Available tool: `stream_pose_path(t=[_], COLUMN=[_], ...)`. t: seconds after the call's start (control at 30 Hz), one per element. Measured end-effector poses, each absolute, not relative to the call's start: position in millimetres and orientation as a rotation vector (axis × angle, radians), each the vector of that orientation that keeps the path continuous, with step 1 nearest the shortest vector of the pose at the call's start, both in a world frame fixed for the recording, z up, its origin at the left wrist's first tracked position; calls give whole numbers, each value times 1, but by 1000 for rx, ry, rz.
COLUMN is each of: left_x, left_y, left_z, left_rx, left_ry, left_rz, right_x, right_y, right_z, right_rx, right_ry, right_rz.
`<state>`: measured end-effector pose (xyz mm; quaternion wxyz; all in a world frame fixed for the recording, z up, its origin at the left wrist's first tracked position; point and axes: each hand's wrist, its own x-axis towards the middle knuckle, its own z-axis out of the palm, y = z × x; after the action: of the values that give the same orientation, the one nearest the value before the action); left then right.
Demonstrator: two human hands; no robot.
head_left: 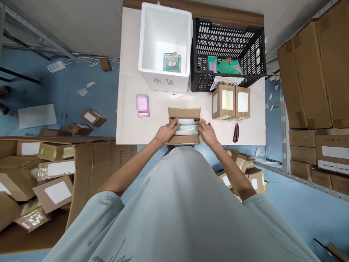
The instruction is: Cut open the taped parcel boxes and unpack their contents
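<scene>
An open cardboard box stands at the table's front edge with its flaps spread. Inside lie a pale green-and-white packet and a white packet behind it. My left hand reaches over the box's left end, thumb and fingers closed on the near packet's end. From the right, my right hand has its fingers closed at the opposite end of the same packet. The fingertips of both hands are partly hidden in the box.
Behind stand a white foam bin holding booklets and a black crate with green packages. Two small cartons, a red-and-black box cutter and a blurred pink item lie around. A large carton of parcels stands left.
</scene>
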<state>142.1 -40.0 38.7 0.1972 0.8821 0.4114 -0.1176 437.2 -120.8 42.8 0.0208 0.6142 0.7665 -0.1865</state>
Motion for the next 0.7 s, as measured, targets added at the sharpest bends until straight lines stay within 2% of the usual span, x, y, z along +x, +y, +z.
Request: stream_pose_path(t=[0.13, 0.4, 0.53, 0.7], left_x=[140, 111, 108, 114], left_y=[-31, -50, -57, -50], left_z=[42, 36, 28, 25], left_rx=[2448, 2248, 2242, 2353], left_ry=[1213, 1567, 1584, 1585], left_rz=[-333, -27, 34, 9], right_x=[441, 443, 443, 436], right_y=[-123, -131, -137, -143], right_z=[46, 36, 36, 38], right_rx=[1916, 2044, 1996, 1975], right_ry=[2356, 2420, 2404, 2350], right_rz=[-574, -739, -795, -666])
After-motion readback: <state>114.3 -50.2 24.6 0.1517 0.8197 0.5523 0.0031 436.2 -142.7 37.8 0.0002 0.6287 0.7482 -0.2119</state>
